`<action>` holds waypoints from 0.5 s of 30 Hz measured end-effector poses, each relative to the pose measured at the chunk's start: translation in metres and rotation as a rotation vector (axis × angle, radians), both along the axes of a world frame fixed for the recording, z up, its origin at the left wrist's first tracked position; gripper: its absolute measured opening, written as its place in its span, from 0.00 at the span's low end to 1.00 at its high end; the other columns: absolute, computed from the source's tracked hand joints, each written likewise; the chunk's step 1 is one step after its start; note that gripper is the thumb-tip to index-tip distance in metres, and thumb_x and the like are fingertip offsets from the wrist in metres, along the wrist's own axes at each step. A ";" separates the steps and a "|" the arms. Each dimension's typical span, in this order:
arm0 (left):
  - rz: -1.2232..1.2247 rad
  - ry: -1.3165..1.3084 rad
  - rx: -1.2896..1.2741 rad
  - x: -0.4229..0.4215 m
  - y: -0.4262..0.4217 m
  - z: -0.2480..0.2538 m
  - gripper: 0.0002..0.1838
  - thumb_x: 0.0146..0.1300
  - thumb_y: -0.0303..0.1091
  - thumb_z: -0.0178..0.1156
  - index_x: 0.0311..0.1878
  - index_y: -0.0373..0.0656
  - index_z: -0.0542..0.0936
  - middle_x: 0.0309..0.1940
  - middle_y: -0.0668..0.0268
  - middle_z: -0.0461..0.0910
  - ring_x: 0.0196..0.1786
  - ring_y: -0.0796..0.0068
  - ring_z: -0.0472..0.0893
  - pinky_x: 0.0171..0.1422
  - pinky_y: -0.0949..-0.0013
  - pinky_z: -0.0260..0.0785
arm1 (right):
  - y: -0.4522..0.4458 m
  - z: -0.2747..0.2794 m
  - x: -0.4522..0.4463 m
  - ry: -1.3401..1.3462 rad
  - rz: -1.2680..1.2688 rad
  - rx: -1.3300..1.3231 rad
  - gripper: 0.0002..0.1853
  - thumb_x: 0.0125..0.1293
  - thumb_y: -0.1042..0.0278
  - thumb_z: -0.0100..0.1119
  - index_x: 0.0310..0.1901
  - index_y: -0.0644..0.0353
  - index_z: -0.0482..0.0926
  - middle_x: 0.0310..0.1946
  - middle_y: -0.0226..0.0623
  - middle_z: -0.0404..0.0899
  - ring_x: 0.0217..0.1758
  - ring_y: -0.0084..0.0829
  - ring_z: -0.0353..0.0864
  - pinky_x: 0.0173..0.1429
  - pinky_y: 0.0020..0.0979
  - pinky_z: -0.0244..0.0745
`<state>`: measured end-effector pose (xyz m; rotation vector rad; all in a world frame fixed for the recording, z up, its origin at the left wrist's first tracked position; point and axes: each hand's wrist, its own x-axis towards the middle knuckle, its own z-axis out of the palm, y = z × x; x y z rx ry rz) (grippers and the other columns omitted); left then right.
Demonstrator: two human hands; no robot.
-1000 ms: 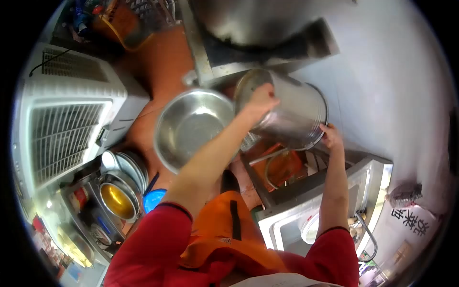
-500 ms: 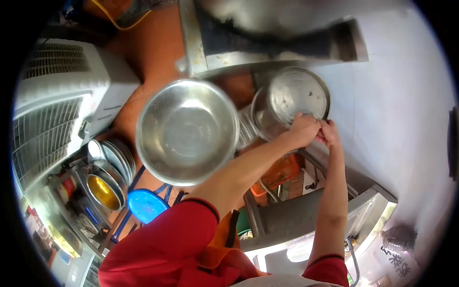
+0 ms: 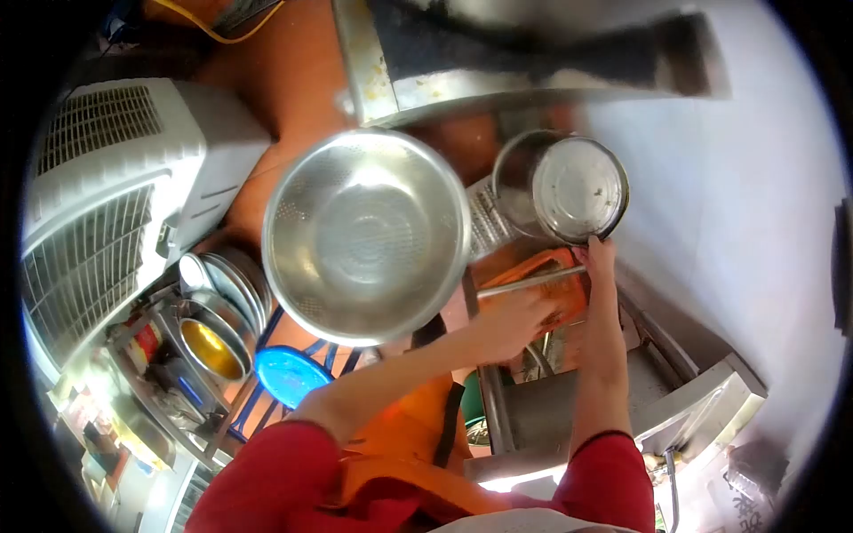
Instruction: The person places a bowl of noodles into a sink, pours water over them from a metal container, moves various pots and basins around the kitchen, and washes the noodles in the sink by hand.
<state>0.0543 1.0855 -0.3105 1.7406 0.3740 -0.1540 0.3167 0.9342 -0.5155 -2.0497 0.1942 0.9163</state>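
Observation:
My right hand (image 3: 601, 254) is closed at the near rim of a round metal pot (image 3: 582, 189); its fingers are pinched there. A flat, scuffed disc faces up on the pot; I cannot tell whether this is its base or a lid. My left hand (image 3: 526, 318), smeared by motion, is apart from the pot, over the near side of an orange plastic basket (image 3: 533, 264). Its fingers do not show clearly. To the left of the pot is a large metal colander (image 3: 360, 240) with a perforated wall, and a perforated metal strip (image 3: 490, 218) shows between the two.
Metal plates and bowls (image 3: 213, 342) stand on a rack at left, near a blue lid-like disc (image 3: 291, 377). A white vented appliance (image 3: 218, 133) is farther left. A steel counter edge (image 3: 533, 93) runs above; a steel frame (image 3: 551, 409) is below right, beside a white wall (image 3: 711, 204).
My left hand has left the pot's rim and moved back toward my body. The right hand stays at the rim. The pot's disc has shifted right, and the whole view has moved slightly.

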 end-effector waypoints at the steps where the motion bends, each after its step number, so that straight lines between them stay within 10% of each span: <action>1: 0.016 0.047 -0.021 -0.043 -0.015 -0.016 0.19 0.63 0.31 0.52 0.58 0.41 0.70 0.48 0.52 0.74 0.54 0.53 0.73 0.58 0.54 0.66 | -0.014 -0.027 -0.001 -0.046 0.026 0.021 0.10 0.62 0.73 0.48 0.43 0.67 0.69 0.30 0.40 0.74 0.21 0.30 0.75 0.22 0.32 0.73; 5: 0.029 0.350 -0.024 -0.198 -0.006 0.001 0.16 0.63 0.30 0.55 0.54 0.39 0.74 0.47 0.53 0.77 0.50 0.57 0.77 0.56 0.60 0.69 | -0.008 -0.042 -0.019 -0.074 0.057 -0.381 0.14 0.60 0.75 0.48 0.47 0.69 0.69 0.30 0.42 0.74 0.22 0.29 0.75 0.22 0.30 0.75; 15: 0.861 0.837 -0.470 -0.343 -0.033 0.034 0.14 0.64 0.30 0.58 0.51 0.38 0.75 0.38 0.66 0.79 0.42 0.78 0.78 0.47 0.75 0.71 | -0.063 -0.101 -0.047 0.241 -0.372 0.016 0.26 0.65 0.69 0.55 0.61 0.70 0.60 0.37 0.48 0.75 0.31 0.35 0.79 0.27 0.33 0.74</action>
